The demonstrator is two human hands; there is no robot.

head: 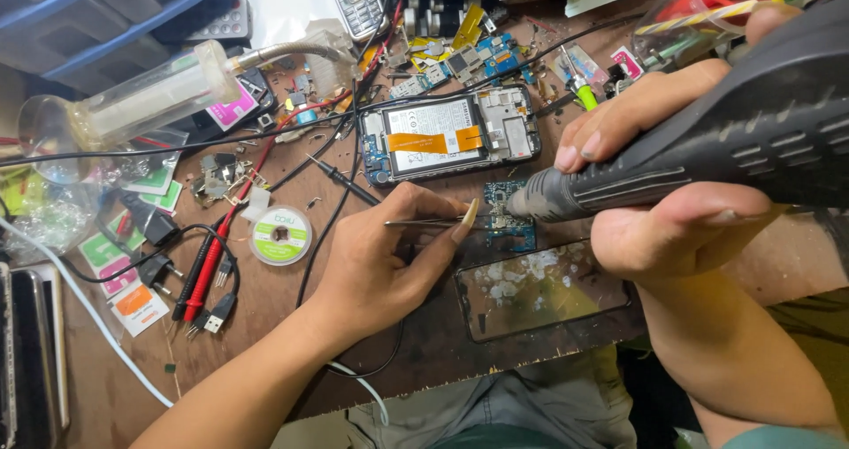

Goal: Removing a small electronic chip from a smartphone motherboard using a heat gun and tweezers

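At desk centre, on the brown wooden desk (pixel 292 316), a small blue circuit board (pixel 508 223) lies between an opened phone (pixel 451 135) and a cracked glass screen panel (pixel 544 290). Left hand (pixel 389 254) closed around thin metal tweezers (pixel 433 222), tips reaching the board's left edge. Right hand (pixel 654 184) wrapped around a thick black hot-air handpiece (pixel 699 157); its metal nozzle points left and sits just above the board's upper part; contact cannot be told. Opened phone shows white battery with orange strip, just above the board. Left of the hands: green-and-white solder wick spool (pixel 280 235), red and black multimeter probes (pixel 208 272), a black plug (pixel 155 268). Upper left: clear plastic syringe-like tube (pixel 150 99) on a flexible metal neck. Loose boards and parts scattered along the top edge.
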